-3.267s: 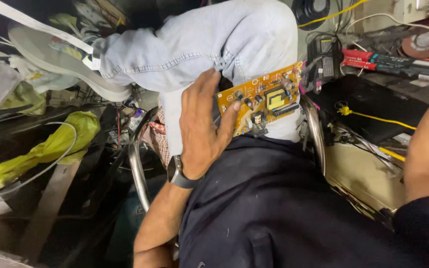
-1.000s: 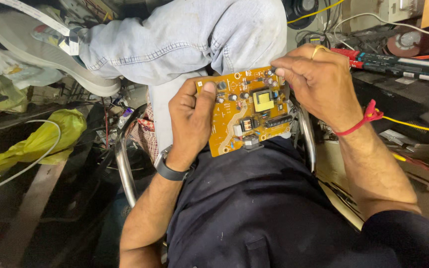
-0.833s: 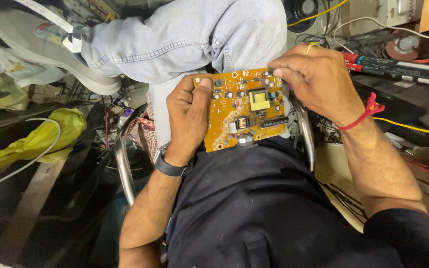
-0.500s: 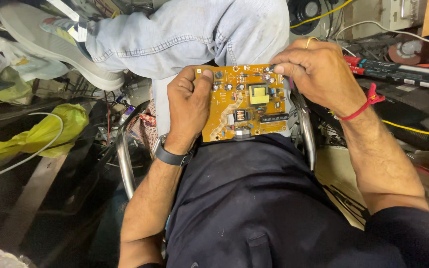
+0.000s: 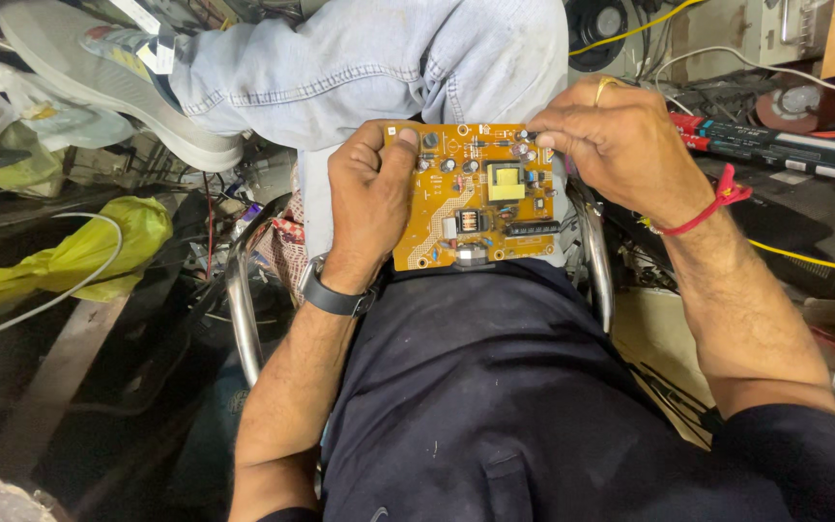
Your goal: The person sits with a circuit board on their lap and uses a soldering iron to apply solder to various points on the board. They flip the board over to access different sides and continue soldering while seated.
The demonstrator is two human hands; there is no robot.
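Left hand point(image 5: 367, 198): closed over the left edge of the circuit board point(image 5: 475, 198), thumb lying flat across the upper left corner, fingers hidden beneath. Right hand point(image 5: 620, 145): fingertips pinched at the top right corner of the board, palm raised clear of the components.

Compared with half a second earlier: same two-handed grip, board squared up a little more toward the camera, right fingertips shifted closer onto the corner.

Board held just above the lap, against the raised knee in pale jeans point(image 5: 379, 58). Bottom edge of the board near the dark shirt point(image 5: 495, 387); top edge touching or nearly touching the denim. Chrome chair tubes point(image 5: 240, 309) flanking both sides. Clutter close at left: yellow bag point(image 5: 99, 242), white shoe sole point(image 5: 99, 77). Red and black tools point(image 5: 775, 145) at right, well apart.

Board appearance: orange-yellow, rectangular, component side up, yellow transformer near centre, black finned part below it, small dark capacitors along the top.
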